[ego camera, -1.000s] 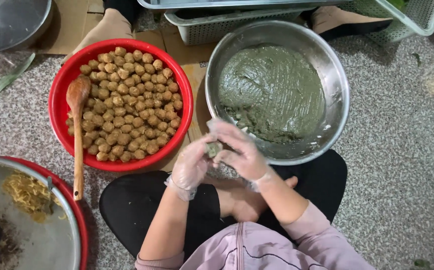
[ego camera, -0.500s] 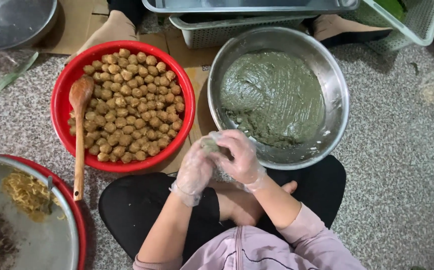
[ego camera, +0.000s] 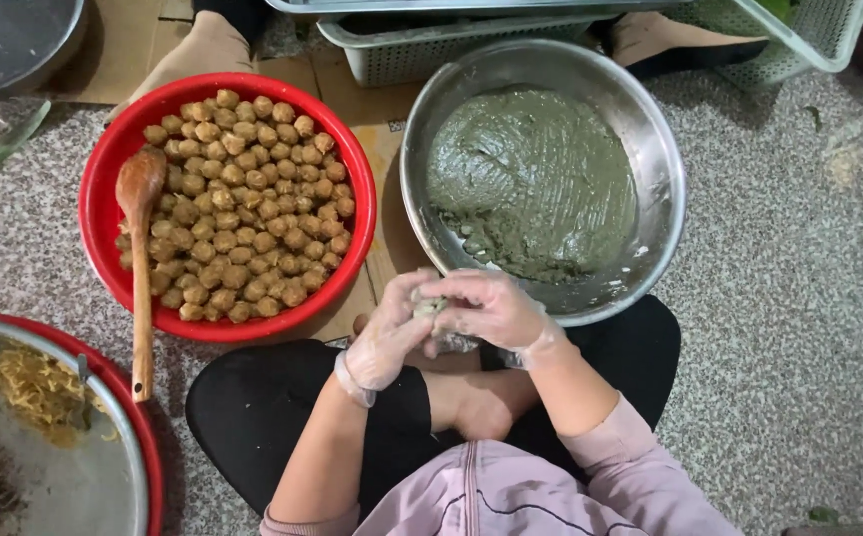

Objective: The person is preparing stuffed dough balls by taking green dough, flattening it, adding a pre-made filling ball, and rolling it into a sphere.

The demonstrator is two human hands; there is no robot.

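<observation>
Fingers (ego camera: pixel 451 288) of both hands curl inward, cupped round a small greenish lump of dough (ego camera: pixel 428 305) at centre frame, lower middle. Left hand (ego camera: pixel 390 337) sits under and to the left of the lump, palm turned up toward it; right hand (ego camera: pixel 491 310) lies over it from the right, fingertips pressed to the lump. Both wear thin clear gloves (cuffs bunched at the wrists). Only a sliver of the lump shows between the fingers, so its shape cannot be told.

Head view, surroundings:
- Steel bowl (ego camera: pixel 670 199), upper right-centre, holds grey-green paste (ego camera: pixel 536 174) w/ a swirled surface; its near rim is just beside the hands.
- Red basin (ego camera: pixel 352 169), upper left-centre, heaped w/ small brown balls (ego camera: pixel 243 213). Wooden spoon (ego camera: pixel 140 258) lies w/ its head on the balls at the basin's left side, handle running down over the rim toward lower left.
- Lower left corner: shallow metal pan (ego camera: pixel 84 486) on a red rim, w/ a patch of yellowish shreds (ego camera: pixel 29 387) and a dark residue.
- Top edge: pale plastic baskets (ego camera: pixel 431 55), flat cardboard beneath the basin.
- Person sits cross-legged on speckled floor (ego camera: pixel 799 328), dark trousers, pink sleeves; bare foot tucked below the hands.
</observation>
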